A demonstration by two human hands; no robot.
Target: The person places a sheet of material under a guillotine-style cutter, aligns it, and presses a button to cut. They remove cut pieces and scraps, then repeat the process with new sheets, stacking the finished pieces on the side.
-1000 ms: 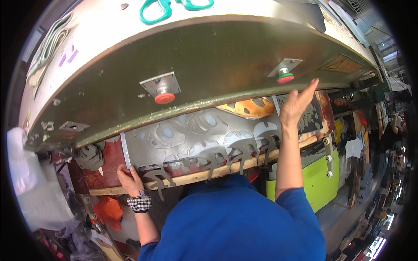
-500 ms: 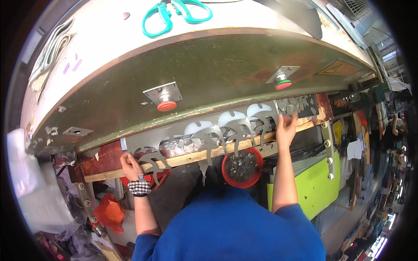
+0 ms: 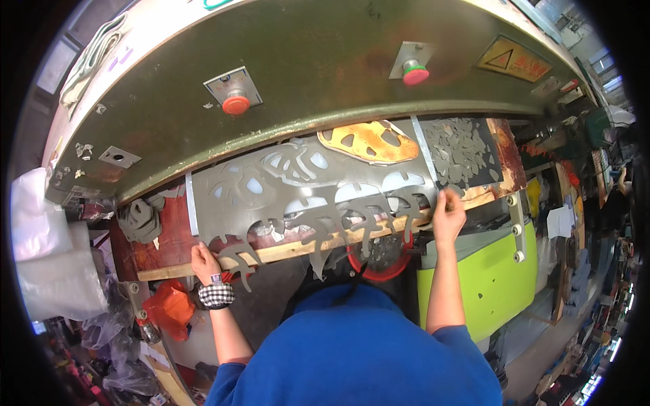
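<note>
A grey sheet (image 3: 342, 169) with rows of curved cut-outs lies across a wood-edged board under a green machine. Its near side hangs in ragged strips over the wooden strip (image 3: 318, 247). My left hand (image 3: 205, 264) is closed at the sheet's near left corner, fingers pinched. At the near right corner, my right hand (image 3: 448, 218) is also pinched closed; the fingertips partly hide what they grip. On the sheet's far part rests an orange-yellow cutting die (image 3: 369, 142) with several holes. Pale bands, a left band (image 3: 191, 203) and a right band (image 3: 424, 152), run along the sheet's sides.
Grey scraps (image 3: 464, 152) cover the board's right end; cut grey pieces (image 3: 140, 220) lie at its left. The machine's front carries a red button (image 3: 235, 104) and another button (image 3: 415, 73). Below are a red basket (image 3: 380, 274) of scraps and a lime-green sheet (image 3: 487, 287).
More of the board and grey sheet now shows, including the die and left-hand pieces. The machine's front sits higher in view. My right hand's fingers have curled in.
</note>
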